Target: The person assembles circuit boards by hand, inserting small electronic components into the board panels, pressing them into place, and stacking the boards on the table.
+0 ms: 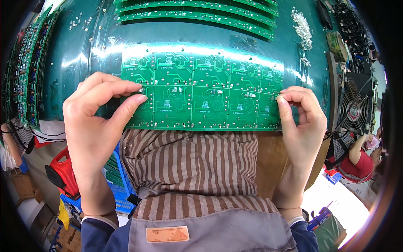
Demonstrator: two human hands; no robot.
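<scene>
A green panel of joined circuit boards (210,110) lies flat on the bench in front of me, its near edge by my lap. Small pale components (250,95) stand in a row across its middle. At the panel's left end, the thumb and index finger of my left hand (94,103) close around a small pale component (142,89). My right hand (304,115) pinches at the right end of the same row. Its fingertips hide whatever tiny piece lies between them.
Several more green boards (197,14) are stacked beyond the panel. A heap of small clear components (302,31) lies at the far right, with loose ones (79,21) at the far left. Populated boards (31,71) stand along the left edge. A black fan (353,105) is at right.
</scene>
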